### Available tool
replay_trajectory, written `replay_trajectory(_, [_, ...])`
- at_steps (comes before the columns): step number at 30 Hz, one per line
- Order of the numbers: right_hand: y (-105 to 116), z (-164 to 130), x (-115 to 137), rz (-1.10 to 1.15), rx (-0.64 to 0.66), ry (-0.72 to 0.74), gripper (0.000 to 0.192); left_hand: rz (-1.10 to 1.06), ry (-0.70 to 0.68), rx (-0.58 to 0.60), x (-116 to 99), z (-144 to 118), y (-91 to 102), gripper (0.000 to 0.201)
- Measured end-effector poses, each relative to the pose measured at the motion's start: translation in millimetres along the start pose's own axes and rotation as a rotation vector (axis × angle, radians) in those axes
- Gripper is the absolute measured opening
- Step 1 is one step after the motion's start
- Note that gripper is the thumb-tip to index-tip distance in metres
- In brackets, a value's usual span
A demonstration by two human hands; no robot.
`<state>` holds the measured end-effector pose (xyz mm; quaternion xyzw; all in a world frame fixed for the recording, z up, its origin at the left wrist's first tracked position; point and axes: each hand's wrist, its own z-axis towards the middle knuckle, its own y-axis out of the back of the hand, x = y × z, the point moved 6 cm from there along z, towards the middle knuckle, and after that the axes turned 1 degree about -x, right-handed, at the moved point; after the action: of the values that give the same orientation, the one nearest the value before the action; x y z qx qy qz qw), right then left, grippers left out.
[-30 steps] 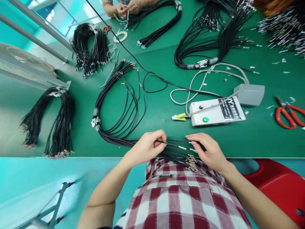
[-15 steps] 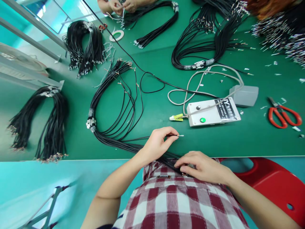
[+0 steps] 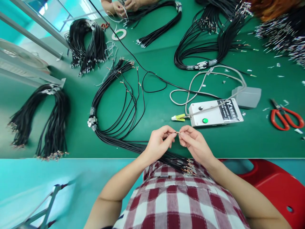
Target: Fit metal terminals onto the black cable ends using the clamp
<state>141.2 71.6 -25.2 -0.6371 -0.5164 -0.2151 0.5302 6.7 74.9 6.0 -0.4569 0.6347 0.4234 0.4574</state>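
Observation:
My left hand [image 3: 159,144] pinches the stripped tip of one thin black wire [image 3: 143,142] just above the table's near edge. My right hand [image 3: 195,143] meets it fingertip to fingertip, pinching the same wire end. The wire comes from a banded bundle of black wires [image 3: 111,101] that loops from the table's middle down under my hands, its stripped ends [image 3: 188,168] fanned over my lap. Right behind my hands sits a white tester box [image 3: 215,113] with a green button and a yellow clip [image 3: 178,117].
The green table [image 3: 250,133] holds more black wire bundles at far left [image 3: 45,117], back left [image 3: 88,44] and back [image 3: 214,41]. Red scissors [image 3: 287,116] lie at right, a grey pedal [image 3: 246,95] behind the box. Another person's hands [image 3: 124,5] work at the far edge.
My right hand rose from the wire ends on my lap and joined the left hand at the wire's tip. The left hand stayed roughly where it was, holding the single wire.

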Motion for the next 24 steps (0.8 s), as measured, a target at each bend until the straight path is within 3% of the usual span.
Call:
replay_trajectory(3, [-1,-3,-10,0.042,0.0,-0.028,0.027,-0.065,0.023,-0.02,3,0,-0.2,0.017])
replay_trajectory(9, [6,1,0,0.064,-0.014,-0.019,0.027,-0.107,0.033,-0.017,8,0,-2.2,0.018])
replay_trajectory(15, [1,5,-8,0.183,-0.005,-0.055,0.024,-0.148,0.059,-0.037,10,0,-2.7,0.025])
replay_trajectory(24, [3,3,-5,0.13,-0.062,0.006,0.023,-0.243,0.1,-0.071,12,1,-2.2,0.035])
